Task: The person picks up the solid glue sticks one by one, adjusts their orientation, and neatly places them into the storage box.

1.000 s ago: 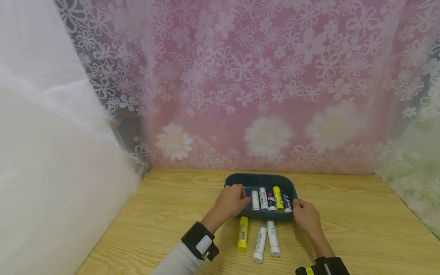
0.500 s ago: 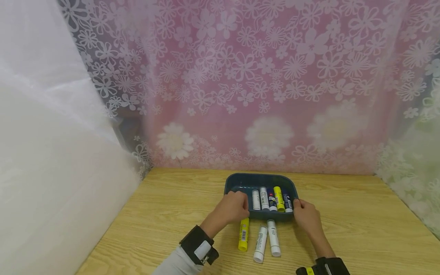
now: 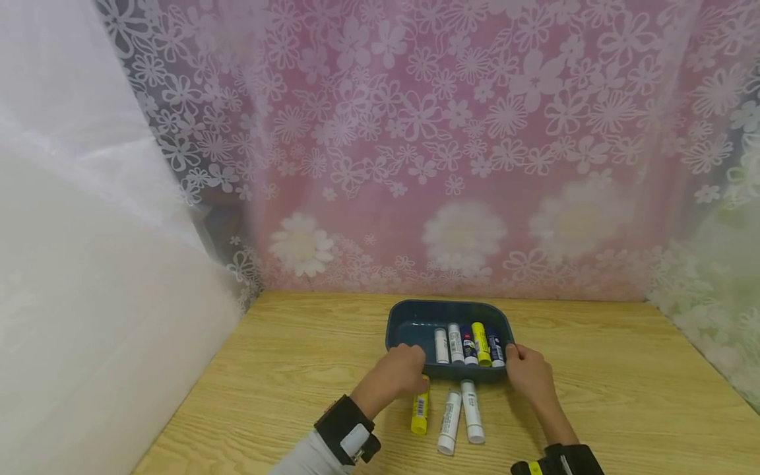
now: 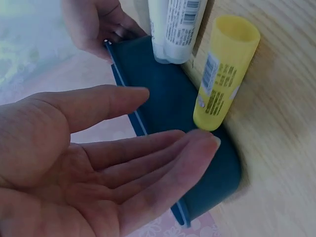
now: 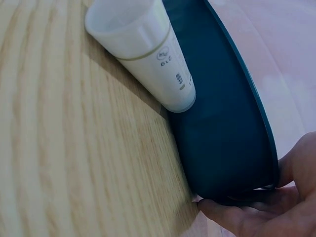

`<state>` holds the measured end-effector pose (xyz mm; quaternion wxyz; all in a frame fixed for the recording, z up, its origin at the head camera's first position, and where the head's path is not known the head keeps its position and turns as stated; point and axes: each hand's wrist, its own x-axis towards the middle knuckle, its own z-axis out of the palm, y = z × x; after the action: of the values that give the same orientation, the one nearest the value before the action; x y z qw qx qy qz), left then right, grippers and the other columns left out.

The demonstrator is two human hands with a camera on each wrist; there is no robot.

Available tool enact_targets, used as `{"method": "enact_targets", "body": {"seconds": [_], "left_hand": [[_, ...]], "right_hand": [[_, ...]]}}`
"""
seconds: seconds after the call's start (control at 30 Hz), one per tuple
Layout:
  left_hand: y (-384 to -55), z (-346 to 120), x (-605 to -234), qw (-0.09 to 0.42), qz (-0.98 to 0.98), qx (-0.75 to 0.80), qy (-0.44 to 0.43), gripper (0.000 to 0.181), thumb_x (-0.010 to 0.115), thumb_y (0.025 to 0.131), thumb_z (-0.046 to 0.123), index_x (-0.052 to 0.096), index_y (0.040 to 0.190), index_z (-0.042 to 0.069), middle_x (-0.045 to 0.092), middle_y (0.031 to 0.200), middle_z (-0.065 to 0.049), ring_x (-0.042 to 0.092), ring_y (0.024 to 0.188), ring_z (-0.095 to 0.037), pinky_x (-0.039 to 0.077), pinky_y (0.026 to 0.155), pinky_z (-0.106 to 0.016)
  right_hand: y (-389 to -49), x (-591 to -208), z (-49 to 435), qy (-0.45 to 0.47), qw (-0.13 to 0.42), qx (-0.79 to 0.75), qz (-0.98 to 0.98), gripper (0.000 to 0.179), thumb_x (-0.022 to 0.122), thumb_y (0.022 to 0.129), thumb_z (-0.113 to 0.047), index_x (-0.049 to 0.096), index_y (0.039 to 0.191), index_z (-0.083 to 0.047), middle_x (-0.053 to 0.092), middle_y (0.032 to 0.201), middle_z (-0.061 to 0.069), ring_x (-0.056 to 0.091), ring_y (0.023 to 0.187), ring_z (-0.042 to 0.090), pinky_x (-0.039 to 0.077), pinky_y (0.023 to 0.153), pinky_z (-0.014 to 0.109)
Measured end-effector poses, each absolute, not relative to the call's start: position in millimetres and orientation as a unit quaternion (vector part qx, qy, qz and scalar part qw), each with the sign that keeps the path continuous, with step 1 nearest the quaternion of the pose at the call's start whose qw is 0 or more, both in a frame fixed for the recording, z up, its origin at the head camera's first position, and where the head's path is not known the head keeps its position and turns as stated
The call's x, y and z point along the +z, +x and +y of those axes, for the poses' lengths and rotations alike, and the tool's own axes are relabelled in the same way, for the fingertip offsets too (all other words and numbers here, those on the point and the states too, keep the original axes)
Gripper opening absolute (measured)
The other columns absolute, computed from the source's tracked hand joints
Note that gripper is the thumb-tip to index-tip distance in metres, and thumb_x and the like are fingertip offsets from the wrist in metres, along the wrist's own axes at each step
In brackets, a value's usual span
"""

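A pink flowered curtain [image 3: 368,132] is hung behind a pale wooden table [image 3: 249,396]. On it, 1 yellow cylindrical plastic tube [image 3: 419,415] is laid before the near wall of a dark blue-green rectangular plastic tray [image 3: 411,332], the tube's long axis pointed towards the person. By the left hand [image 3: 394,371], whose thumb is parted from the fingers, nothing is held; the tube is found below and slightly rightwards, so this hand is nearer. The tray's right end is pinched by the right hand [image 3: 530,375].

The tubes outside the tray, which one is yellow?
The yellow tube, leftmost of the three in front of the tray in the head view; the other two are white tubes.
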<state>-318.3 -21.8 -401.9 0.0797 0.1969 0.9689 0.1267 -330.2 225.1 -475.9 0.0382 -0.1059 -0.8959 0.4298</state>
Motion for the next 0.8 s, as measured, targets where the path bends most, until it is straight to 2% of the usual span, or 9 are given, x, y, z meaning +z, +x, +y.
{"method": "enact_targets", "body": {"seconds": [0.23,0.4,0.57,0.8], "left_hand": [[-315,-19,-409,0.094,0.971,0.124,0.18,0.029,0.082,0.086,0.027,0.068,0.097,0.004,0.06,0.081,-0.002,0.052,0.073,-0.017,0.049,0.068,-0.031],[-315,-16,-412,0.091,0.973,0.12,0.177,0.029,0.081,0.087,0.028,0.071,0.099,0.004,0.062,0.082,-0.002,0.053,0.074,-0.017,0.051,0.07,-0.032],[-316,-13,-415,0.091,0.972,0.119,0.179,0.027,0.079,0.088,0.026,0.071,0.099,0.004,0.065,0.085,-0.004,0.055,0.074,-0.017,0.051,0.07,-0.031],[-316,-11,-421,0.098,0.972,0.12,0.178,0.023,0.079,0.088,0.024,0.07,0.093,0.003,0.061,0.077,-0.003,0.055,0.07,-0.017,0.047,0.061,-0.028]], "right_hand": [[-331,-477,225,-0.106,0.041,0.431,-0.895,0.055,0.03,0.109,-0.028,0.047,0.144,0.01,0.048,0.144,0.034,0.043,0.135,0.054,0.041,0.105,0.064],[-331,-479,226,-0.109,0.043,0.431,-0.895,0.055,0.03,0.108,-0.027,0.047,0.144,0.01,0.048,0.144,0.034,0.043,0.136,0.054,0.041,0.105,0.064],[-330,-480,226,-0.109,0.048,0.428,-0.896,0.054,0.031,0.108,-0.026,0.049,0.142,0.01,0.05,0.143,0.034,0.046,0.134,0.054,0.042,0.104,0.064],[-331,-477,225,-0.109,0.042,0.429,-0.896,0.055,0.029,0.109,-0.029,0.048,0.144,0.01,0.048,0.144,0.034,0.042,0.136,0.054,0.04,0.106,0.064]]}}
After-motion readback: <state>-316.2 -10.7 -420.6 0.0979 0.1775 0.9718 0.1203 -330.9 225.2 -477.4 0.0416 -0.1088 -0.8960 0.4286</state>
